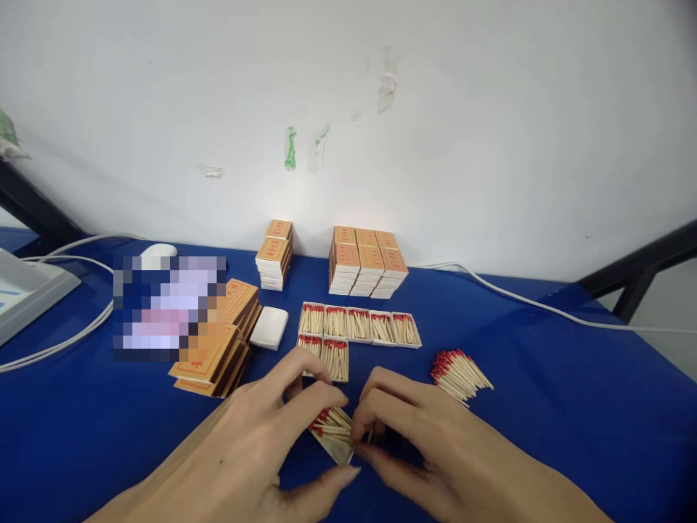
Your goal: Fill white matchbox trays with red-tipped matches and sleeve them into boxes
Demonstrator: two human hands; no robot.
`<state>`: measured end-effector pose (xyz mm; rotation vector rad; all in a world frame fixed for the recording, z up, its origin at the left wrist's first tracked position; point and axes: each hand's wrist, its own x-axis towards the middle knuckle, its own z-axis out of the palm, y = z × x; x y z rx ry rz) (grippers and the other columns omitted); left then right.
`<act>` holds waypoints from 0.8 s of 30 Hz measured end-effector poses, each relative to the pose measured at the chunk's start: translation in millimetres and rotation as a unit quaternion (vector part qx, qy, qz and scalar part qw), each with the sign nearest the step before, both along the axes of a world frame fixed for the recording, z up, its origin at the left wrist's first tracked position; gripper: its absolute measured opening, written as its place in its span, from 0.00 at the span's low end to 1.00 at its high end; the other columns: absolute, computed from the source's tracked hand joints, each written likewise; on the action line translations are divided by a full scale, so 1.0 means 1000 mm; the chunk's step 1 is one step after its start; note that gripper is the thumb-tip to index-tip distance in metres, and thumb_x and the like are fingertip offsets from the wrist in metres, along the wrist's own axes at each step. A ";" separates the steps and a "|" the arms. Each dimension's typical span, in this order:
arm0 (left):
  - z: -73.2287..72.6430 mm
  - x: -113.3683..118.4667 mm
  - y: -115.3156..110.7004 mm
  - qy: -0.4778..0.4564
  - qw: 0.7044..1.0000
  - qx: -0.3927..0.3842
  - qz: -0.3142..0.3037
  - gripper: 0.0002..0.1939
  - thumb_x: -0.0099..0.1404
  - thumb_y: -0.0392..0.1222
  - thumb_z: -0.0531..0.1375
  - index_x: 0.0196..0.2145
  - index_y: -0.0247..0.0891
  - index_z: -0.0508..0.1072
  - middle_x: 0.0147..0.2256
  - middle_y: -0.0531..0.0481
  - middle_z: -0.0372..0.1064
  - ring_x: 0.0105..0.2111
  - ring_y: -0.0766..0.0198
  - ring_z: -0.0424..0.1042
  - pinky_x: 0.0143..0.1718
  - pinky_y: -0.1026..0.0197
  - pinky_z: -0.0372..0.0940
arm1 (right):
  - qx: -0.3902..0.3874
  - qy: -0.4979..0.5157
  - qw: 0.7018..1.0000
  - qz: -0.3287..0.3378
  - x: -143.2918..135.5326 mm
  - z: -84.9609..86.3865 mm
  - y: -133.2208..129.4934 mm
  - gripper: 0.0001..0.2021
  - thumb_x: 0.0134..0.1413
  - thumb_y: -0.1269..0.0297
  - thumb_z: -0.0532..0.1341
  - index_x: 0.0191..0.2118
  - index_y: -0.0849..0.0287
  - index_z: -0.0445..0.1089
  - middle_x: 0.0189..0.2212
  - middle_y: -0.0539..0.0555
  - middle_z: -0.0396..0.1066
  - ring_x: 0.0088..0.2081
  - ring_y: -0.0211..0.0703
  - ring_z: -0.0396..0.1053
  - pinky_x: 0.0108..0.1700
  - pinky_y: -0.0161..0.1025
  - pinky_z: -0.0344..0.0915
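Note:
A small white matchbox tray [341, 452] sits tilted between my hands, with red-headed matches [333, 425] lying loosely in it. My left hand [272, 428] curves around the tray, index finger at its far side and thumb by its near corner. At the tray's right end, my right hand [417, 428] has thumb and fingers pinched together. A sliver of something pale shows between those fingertips, too hidden to name. Just beyond my hands stand filled trays [359, 325] in two rows. A loose pile of matches [460, 374] lies beyond my right hand.
Orange matchbox sleeves [210, 352] are stacked at left, beside white empty trays [269, 327]. Closed matchboxes stand in a smaller stack [274, 250] and a larger stack [367, 261] near the wall. A white mouse [159, 256], cables [517, 298] and a pixelated area share the blue table [571, 407].

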<state>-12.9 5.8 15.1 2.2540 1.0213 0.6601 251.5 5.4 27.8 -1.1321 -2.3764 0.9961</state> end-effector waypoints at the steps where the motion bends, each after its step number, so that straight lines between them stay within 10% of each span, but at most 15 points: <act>1: -0.003 -0.001 -0.001 0.016 1.000 -0.008 -0.003 0.17 0.72 0.38 0.73 0.55 0.50 0.78 0.60 0.52 0.73 0.43 0.61 0.84 0.43 0.61 0.79 | 0.005 0.000 1.000 -0.003 -0.001 0.001 -0.001 0.10 0.72 0.78 0.69 0.45 0.53 0.74 0.45 0.48 0.77 0.40 0.37 0.78 0.41 0.33 0.72; 5: -0.016 -0.003 -0.001 0.043 0.997 -0.062 -0.020 0.28 0.67 0.31 0.73 0.60 0.53 0.76 0.65 0.51 0.70 0.49 0.55 0.85 0.52 0.56 0.80 | 0.033 -0.002 0.999 -0.012 -0.003 0.002 -0.006 0.10 0.69 0.77 0.71 0.45 0.54 0.75 0.44 0.47 0.79 0.39 0.38 0.79 0.40 0.34 0.73; 14: -0.028 0.001 0.002 0.003 0.990 -0.137 -0.044 0.14 0.72 0.32 0.73 0.48 0.47 0.77 0.51 0.53 0.72 0.44 0.60 0.80 0.44 0.59 0.72 | 0.037 -0.003 0.999 0.007 -0.006 -0.006 -0.007 0.12 0.68 0.81 0.71 0.45 0.55 0.76 0.42 0.48 0.80 0.40 0.38 0.81 0.42 0.33 0.74; 24: -0.033 0.003 -0.002 -0.005 0.998 -0.049 -0.033 0.16 0.70 0.28 0.73 0.46 0.44 0.74 0.47 0.54 0.72 0.39 0.62 0.78 0.39 0.61 0.70 | -0.010 -0.024 0.999 -0.032 -0.002 0.001 0.000 0.10 0.69 0.73 0.76 0.47 0.52 0.78 0.44 0.47 0.79 0.41 0.38 0.78 0.42 0.34 0.73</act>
